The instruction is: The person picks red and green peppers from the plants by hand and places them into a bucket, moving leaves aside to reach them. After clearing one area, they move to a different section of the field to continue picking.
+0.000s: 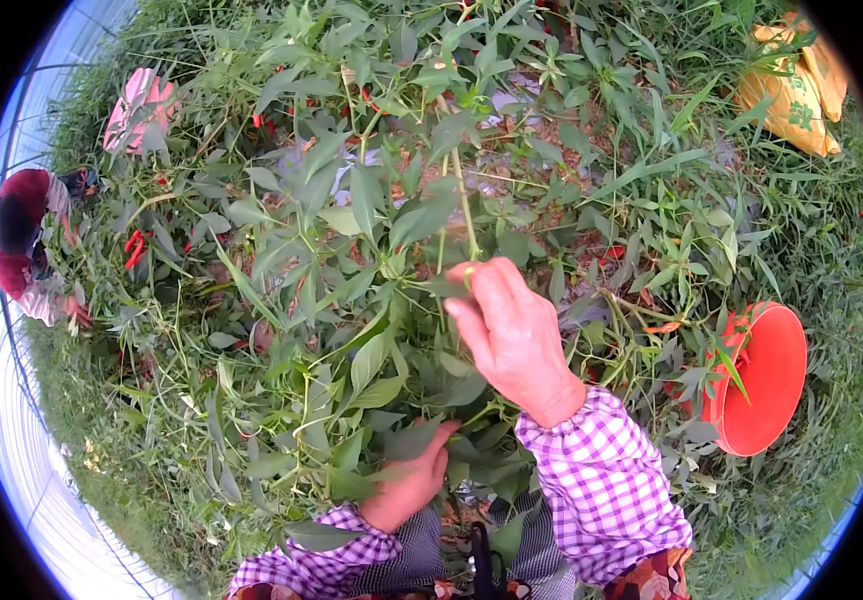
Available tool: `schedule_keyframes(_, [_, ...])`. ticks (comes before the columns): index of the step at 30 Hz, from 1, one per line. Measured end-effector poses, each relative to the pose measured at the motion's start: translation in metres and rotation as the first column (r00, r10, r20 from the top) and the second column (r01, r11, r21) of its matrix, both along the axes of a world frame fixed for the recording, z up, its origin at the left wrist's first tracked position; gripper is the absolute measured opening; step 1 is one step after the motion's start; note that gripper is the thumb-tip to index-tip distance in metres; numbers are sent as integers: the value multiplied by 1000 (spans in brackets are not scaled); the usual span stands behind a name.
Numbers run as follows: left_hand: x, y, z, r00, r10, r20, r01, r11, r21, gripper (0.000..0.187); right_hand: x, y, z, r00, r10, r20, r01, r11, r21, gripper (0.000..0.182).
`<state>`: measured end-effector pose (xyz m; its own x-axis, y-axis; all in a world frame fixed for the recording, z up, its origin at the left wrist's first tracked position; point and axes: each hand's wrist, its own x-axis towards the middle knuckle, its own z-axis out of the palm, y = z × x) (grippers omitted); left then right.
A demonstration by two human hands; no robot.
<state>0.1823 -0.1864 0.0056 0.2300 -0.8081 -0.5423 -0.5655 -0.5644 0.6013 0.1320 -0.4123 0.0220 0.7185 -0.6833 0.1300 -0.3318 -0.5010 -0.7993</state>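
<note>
In the head view my right hand is closed around a green stem of a chili pepper plant. The stem runs upward from my fingers. Lower down and to the left, my left hand reaches in among the leaves of the plant. Its fingers are bent together, and foliage covers part of them; what they hold is hidden. Red chili peppers hang on the plants to the left, away from both hands.
A red bucket lies tilted among the plants at the right. Yellow sacks rest at the upper right. Another person works at the far left, near a pink item. Dense pepper plants surround me.
</note>
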Motion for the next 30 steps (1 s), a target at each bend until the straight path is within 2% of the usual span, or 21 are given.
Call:
schedule_keyframes(1, [-1, -5, 7, 998, -51, 36, 51, 999, -4, 41, 10, 3, 4, 995, 97, -5, -97, 995, -30, 23])
schedule_keyframes(2, [1, -11, 23, 994, -105, -6, 105, 991, 80, 49, 18, 8, -6, 980, 195, -37, -197, 975, -99, 37])
schedule_keyframes(3, [1, -17, 41, 977, -210, 25, 205, 970, 135, 53, 23, 13, -18, 947, 245, -210, -274, 954, -124, 41])
schedule_keyframes(5, [11, -17, 80, 927, -345, 147, 361, 927, -98, 54, 21, 19, -45, 825, 363, -433, -409, 913, -14, 37])
schedule_keyframes(7, [52, -40, 139, 865, -495, -81, 466, 852, -238, 45, 14, 24, -59, 839, 351, -416, -411, 910, -60, 26])
schedule_keyframes(8, [80, -49, 158, 868, -306, -391, 241, 948, -206, 36, 12, 23, -61, 815, 357, -457, -415, 910, -28, 16])
schedule_keyframes(9, [105, -61, 167, 754, -87, -651, 24, 994, -105, 29, 14, 20, -50, 787, 357, -503, -413, 911, 0, 14])
schedule_keyframes(10, [123, -78, 166, 883, -15, -470, -55, 989, -136, 24, 14, 19, -51, 784, 345, -517, -407, 914, -7, 13])
schedule_keyframes(11, [141, -95, 162, 961, 74, -268, -127, 974, -186, 21, 11, 16, -54, 778, 334, -532, -403, 915, -15, 11])
schedule_keyframes(12, [161, -113, 145, 996, -49, -70, 35, 983, -182, 23, 9, 16, -59, 818, 293, -495, -357, 934, -37, 8])
schedule_keyframes(13, [179, -125, 118, 977, -176, 123, 193, 971, -140, 25, 8, 15, -56, 786, 281, -550, -331, 943, 9, 8])
schedule_keyframes(15, [197, -136, 44, 961, -272, -59, 271, 962, -15, 28, 5, 17, -48, 944, 77, -320, -71, 997, 31, 12])
schedule_keyframes(17, [189, -142, -12, 959, -176, -221, 232, 937, 260, 29, 0, 16, -58, 988, -54, -142, 73, 989, 131, 15])
schedule_keyframes(18, [181, -139, -43, 991, -136, -17, 132, 914, 384, 29, -1, 17, -61, 994, -100, -52, 109, 976, 191, 16])
schedule_keyframes(20, [171, -122, -109, 960, 40, 279, -133, 936, 326, 29, -3, 18, -66, 996, -87, -6, 86, 967, 240, 21])
schedule_keyframes(22, [169, -104, -170, 873, 342, 347, -371, 928, 20, 28, -3, 20, -62, 998, -66, 6, 63, 965, 254, 23])
schedule_keyframes(23, [170, -97, -195, 817, 471, 334, -455, 881, -130, 27, -1, 22, -58, 998, -66, -2, 64, 961, 267, 23])
schedule_keyframes(25, [170, -99, -204, 705, 672, 227, -585, 732, -349, 25, 2, 21, -54, 998, -69, -5, 68, 954, 292, 22])
schedule_keyframes(26, [163, -100, -209, 587, 741, 327, -633, 671, -386, 23, 3, 20, -54, 997, -74, -2, 71, 950, 305, 22])
schedule_keyframes(28, [169, -99, -211, 652, 688, 319, -611, 725, -318, 23, 3, 19, -57, 997, -69, -15, 71, 956, 286, 21])
schedule_keyframes(30, [174, -102, -206, 693, 721, -2, -679, 651, -339, 23, 2, 21, -59, 998, -68, -12, 69, 959, 275, 22])
